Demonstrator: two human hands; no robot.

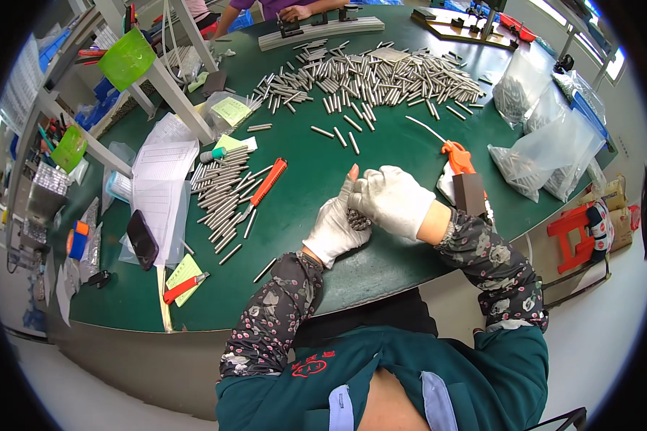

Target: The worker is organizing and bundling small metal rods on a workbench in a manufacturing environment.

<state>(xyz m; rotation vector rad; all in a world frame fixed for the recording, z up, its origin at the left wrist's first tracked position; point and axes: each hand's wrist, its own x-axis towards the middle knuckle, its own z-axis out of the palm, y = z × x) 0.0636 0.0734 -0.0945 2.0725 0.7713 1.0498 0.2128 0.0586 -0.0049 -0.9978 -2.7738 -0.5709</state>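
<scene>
Grey metal pins (358,220), apparently bundled, sit in my left hand (332,230), its fingers curled round them; my right hand (395,201) bunches against it, what its fingers pinch hidden. I judge them stiff, slippery, best held mid-length. Left of the fingers, printed sheets (164,159) are too small to read.

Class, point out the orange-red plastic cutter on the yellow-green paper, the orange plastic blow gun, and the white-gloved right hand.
Orange-red cutter (182,289): head view, on its handle.
Orange blow gun (461,159): head view, on its body.
White-gloved right hand (394,201): head view, on its back.
</scene>
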